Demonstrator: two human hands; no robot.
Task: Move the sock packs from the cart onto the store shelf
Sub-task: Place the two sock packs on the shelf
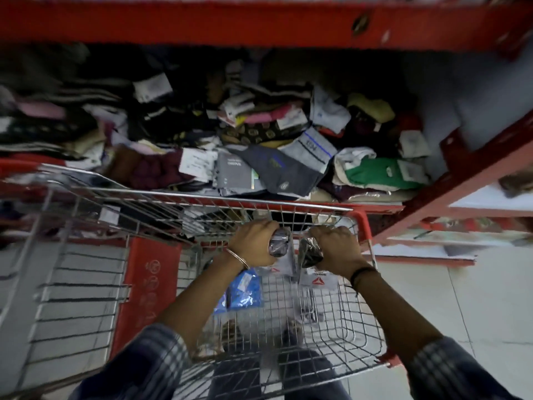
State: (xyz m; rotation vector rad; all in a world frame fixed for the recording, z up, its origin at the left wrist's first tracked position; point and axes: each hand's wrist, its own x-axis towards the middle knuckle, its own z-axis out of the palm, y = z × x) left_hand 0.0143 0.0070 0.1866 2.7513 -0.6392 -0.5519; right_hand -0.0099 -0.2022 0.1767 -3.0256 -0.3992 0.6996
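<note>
My left hand [253,243] is closed on a dark grey sock pack [279,243] over the far end of the wire cart [357,321]. Beside it my right hand [336,249] grips a black sock pack [310,252] whose white label with a red triangle [318,280] hangs below my fist. Both packs are lifted above the cart's basket, close to its far rim. A blue sock pack [245,290] lies in the cart under my left wrist. The red store shelf [383,207] just beyond the cart holds a heap of mixed sock packs [259,145].
A second wire cart with a red plastic panel [150,284] stands at the left, nested against mine. A red shelf board [230,21] runs overhead. Another red shelf unit [476,168] angles off at the right, above pale floor tiles [461,298].
</note>
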